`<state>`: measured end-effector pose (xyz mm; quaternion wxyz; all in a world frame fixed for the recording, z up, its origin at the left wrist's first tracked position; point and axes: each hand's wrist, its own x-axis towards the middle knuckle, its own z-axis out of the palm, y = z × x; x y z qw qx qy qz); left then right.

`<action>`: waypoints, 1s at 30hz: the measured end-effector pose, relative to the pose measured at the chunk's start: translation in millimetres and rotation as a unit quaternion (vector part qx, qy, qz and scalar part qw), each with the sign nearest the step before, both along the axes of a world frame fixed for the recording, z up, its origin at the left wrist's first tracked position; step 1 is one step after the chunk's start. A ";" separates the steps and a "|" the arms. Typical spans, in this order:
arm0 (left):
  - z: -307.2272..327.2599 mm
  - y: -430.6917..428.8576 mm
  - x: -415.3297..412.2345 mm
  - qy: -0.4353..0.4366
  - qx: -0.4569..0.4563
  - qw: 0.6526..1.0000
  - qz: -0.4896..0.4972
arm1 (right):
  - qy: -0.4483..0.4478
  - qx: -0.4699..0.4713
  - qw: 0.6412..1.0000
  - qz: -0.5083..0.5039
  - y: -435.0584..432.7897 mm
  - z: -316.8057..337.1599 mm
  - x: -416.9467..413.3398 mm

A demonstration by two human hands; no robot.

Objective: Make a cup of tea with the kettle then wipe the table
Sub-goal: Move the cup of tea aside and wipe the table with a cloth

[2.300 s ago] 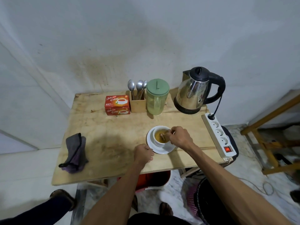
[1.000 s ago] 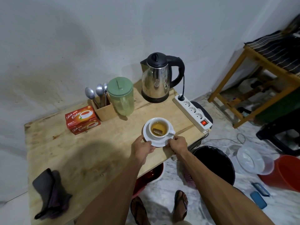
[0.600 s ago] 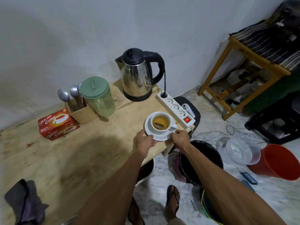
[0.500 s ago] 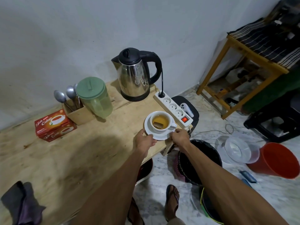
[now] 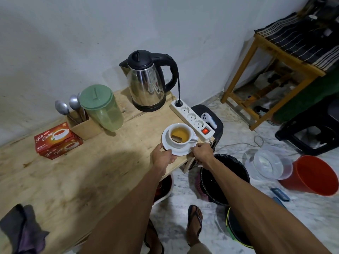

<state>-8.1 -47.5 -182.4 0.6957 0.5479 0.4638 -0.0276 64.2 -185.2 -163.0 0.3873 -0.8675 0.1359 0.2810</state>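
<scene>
The wooden table (image 5: pixel 73 171) fills the left and centre of the head view. The steel kettle (image 5: pixel 146 83) stands at its far edge against the wall, and its cord is plugged into the white power strip (image 5: pixel 192 120) that runs along the table's right end. A green lidded jug (image 5: pixel 102 109) stands to the left of the kettle. The dark cloth (image 5: pixel 23 230) lies crumpled at the near left edge, well apart from everything else. The saucer (image 5: pixel 166 142) sits at the table's right front corner, just beside the power strip. It carries the cup (image 5: pixel 180 137), which is full of amber tea with the tea bag (image 5: pixel 177 138) lying in it. The saucer lies straight ahead of the person and between both hands, so neither arm is nearer. The left hand (image 5: pixel 162 158) grips its near-left rim with the thumb on top, and the right hand (image 5: pixel 202 153) pinches the near-right rim. The cup's handle points right, toward the strip's lit switch. The angle makes it hard to say whether the saucer rests on the wood or is held slightly above it. The tea looks made, so the wiping is probably what remains. The cloth lies far to the left, on the left hand's side, and reaching it would mean letting go of the saucer first.
</scene>
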 end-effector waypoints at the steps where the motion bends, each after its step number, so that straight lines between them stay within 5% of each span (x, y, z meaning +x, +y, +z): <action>1: 1.0 0.4 -0.1 0.002 -0.001 1.000 -0.005 | 0.004 -0.006 1.000 0.009 -0.6 3.3 -0.2; 7: 7.2 1.6 -4.0 -0.006 -0.014 0.999 -0.034 | 0.019 -0.007 0.997 0.074 2.3 52.6 4.3; 16: 10.0 4.0 -7.5 0.008 -0.003 0.998 -0.056 | 0.025 0.138 0.985 0.105 23.3 114.1 17.6; 30: 3.0 9.5 -2.6 0.034 0.017 0.997 -0.062 | -0.018 0.131 0.989 0.061 18.8 130.8 17.9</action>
